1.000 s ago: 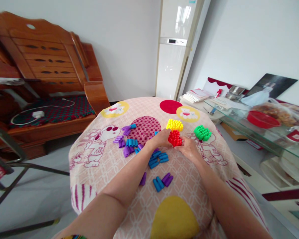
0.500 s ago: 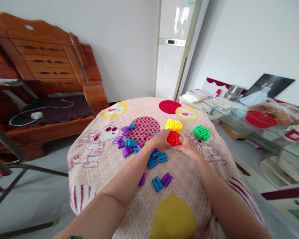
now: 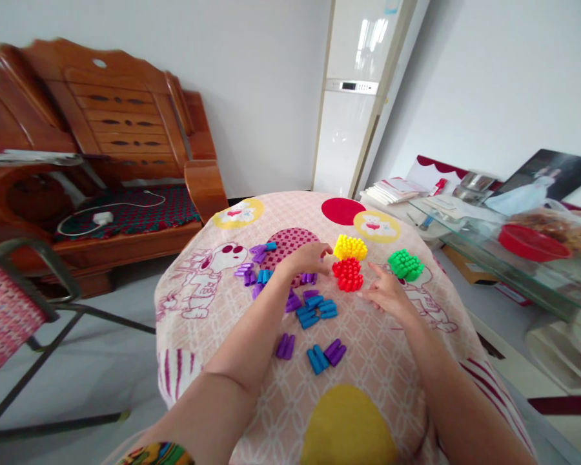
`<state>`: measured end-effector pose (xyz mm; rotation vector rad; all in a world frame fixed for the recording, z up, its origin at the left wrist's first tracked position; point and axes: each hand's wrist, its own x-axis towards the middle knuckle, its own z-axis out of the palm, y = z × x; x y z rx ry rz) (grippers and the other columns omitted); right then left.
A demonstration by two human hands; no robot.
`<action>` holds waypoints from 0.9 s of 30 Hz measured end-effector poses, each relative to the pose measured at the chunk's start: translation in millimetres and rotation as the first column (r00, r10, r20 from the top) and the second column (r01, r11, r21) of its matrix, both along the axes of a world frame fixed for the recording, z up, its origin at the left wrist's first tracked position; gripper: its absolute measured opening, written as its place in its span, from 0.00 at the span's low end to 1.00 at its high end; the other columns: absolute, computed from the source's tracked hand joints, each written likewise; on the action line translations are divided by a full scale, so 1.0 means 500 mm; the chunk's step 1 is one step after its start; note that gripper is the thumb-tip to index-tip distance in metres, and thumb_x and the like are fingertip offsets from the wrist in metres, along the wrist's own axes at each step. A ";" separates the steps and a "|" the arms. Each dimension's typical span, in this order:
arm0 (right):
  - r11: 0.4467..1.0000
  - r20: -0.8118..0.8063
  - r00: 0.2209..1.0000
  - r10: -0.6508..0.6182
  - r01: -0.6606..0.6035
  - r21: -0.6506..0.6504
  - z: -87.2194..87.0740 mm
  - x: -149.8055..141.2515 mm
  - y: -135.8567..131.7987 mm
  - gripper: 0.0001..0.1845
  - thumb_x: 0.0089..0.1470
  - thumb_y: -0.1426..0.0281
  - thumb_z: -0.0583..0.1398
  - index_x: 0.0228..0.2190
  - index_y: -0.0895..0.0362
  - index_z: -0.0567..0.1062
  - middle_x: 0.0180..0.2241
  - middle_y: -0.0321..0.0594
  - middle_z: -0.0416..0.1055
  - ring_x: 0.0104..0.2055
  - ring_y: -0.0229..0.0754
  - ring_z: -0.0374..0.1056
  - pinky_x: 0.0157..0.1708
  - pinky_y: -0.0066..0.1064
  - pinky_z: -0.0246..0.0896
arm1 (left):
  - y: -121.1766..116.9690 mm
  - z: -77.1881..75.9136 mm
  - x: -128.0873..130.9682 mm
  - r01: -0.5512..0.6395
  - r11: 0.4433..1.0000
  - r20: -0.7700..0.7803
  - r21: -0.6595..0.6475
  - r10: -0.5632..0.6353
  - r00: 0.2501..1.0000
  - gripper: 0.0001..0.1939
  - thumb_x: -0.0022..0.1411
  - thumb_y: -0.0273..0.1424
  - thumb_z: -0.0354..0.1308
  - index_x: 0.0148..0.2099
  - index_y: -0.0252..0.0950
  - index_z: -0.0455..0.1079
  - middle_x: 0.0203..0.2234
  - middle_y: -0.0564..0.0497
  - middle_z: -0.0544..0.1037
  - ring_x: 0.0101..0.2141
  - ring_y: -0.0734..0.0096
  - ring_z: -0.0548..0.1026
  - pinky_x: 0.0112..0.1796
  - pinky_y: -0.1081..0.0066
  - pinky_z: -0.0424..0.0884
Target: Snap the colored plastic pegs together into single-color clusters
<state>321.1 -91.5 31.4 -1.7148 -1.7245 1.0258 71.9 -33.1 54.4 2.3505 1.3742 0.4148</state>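
A red cluster of knobbly plastic pieces [image 3: 347,275] stands on the table between my two hands. My left hand [image 3: 306,259] hovers just to its left, fingers apart and holding nothing. On the other side, my right hand [image 3: 385,292] is open too, its fingertips close to the red cluster. Directly behind the red one sits a yellow cluster [image 3: 350,247]. A green cluster [image 3: 405,265] is beyond my right hand. Blue double-tube pieces [image 3: 318,359] and purple double-tube pieces [image 3: 285,347] lie scattered left and in front, some hidden behind my left forearm.
A patterned cloth [image 3: 368,361] covers the round table. To the right is a glass-topped stand [image 3: 469,248] with a red bowl [image 3: 535,243]. A wooden bench [image 3: 121,135] and a metal-framed chair [image 3: 10,316] are at the left. A tall white cabinet-like unit [image 3: 348,129] stands behind.
Both hands have let go of the red cluster and moved apart, left hand leftward, right hand rightward. The view has turned slightly to the left.
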 end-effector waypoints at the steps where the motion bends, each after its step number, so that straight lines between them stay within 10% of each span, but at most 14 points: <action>1: 1.000 -0.003 1.000 -0.009 0.009 0.019 0.001 0.004 0.000 0.50 0.46 0.72 0.66 0.68 0.61 0.54 0.19 0.28 0.70 0.15 0.36 0.62 0.13 0.24 0.54 | 0.001 0.010 -0.022 -0.049 0.999 0.007 0.006 0.049 0.999 0.26 0.51 0.33 0.66 0.53 0.33 0.73 0.45 0.46 0.80 0.44 0.62 0.77 0.44 0.70 0.70; 7: 0.985 -0.046 0.998 -0.046 0.053 0.162 -0.009 0.024 0.016 0.37 0.48 0.66 0.63 0.59 0.64 0.69 0.17 0.32 0.70 0.15 0.38 0.62 0.16 0.27 0.57 | 0.000 0.032 -0.103 -0.280 0.960 -0.011 0.020 0.280 0.960 0.14 0.54 0.31 0.63 0.44 0.33 0.78 0.35 0.48 0.82 0.35 0.65 0.78 0.36 0.72 0.69; 14: 0.912 0.083 0.975 0.208 -0.224 0.344 -0.036 -0.032 -0.023 0.15 0.53 0.63 0.61 0.38 0.59 0.81 0.26 0.40 0.78 0.28 0.42 0.72 0.29 0.30 0.63 | 0.013 -0.008 -0.048 -0.114 0.993 -0.052 -0.038 0.112 0.992 0.18 0.54 0.31 0.64 0.48 0.33 0.78 0.36 0.48 0.82 0.37 0.64 0.78 0.36 0.73 0.68; 20: 0.779 0.504 0.764 0.403 -0.576 0.249 -0.028 -0.118 -0.101 0.14 0.56 0.62 0.64 0.43 0.56 0.78 0.35 0.43 0.79 0.35 0.44 0.73 0.34 0.30 0.58 | 0.016 -0.036 -0.019 -0.105 0.993 -0.094 0.046 0.109 0.990 0.13 0.51 0.29 0.64 0.41 0.34 0.80 0.34 0.49 0.81 0.35 0.65 0.76 0.35 0.72 0.65; 27: 0.797 0.669 0.664 0.334 -0.578 0.176 0.022 -0.089 -0.104 0.09 0.56 0.65 0.61 0.35 0.58 0.78 0.33 0.45 0.79 0.34 0.44 0.72 0.30 0.30 0.52 | 0.031 -0.058 -0.032 -0.130 0.991 -0.048 0.035 0.132 0.990 0.07 0.51 0.30 0.62 0.34 0.34 0.77 0.26 0.53 0.78 0.29 0.70 0.72 0.29 0.73 0.60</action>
